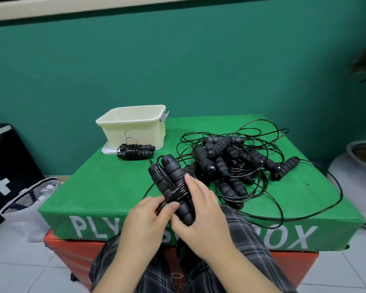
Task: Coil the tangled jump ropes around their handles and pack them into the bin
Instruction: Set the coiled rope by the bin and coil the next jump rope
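Right hand (pixel 201 206), lower centre of frame, fingers curled round pair of foam handles (pixel 173 187), held side by side. Left hand (pixel 148 216) pinches black cord (pixel 178 194) between thumb and forefinger; several turns already round handle middles. Advice: keep cord taut, lay turns snug beside each other, tuck tail under last wrap. Loose remainder trails right toward tangled pile (pixel 237 163). One finished bundle (pixel 135 152) lies on green plyo box (pixel 89 182), touching cream bin (pixel 133 127), upper left of box; not yet inside.
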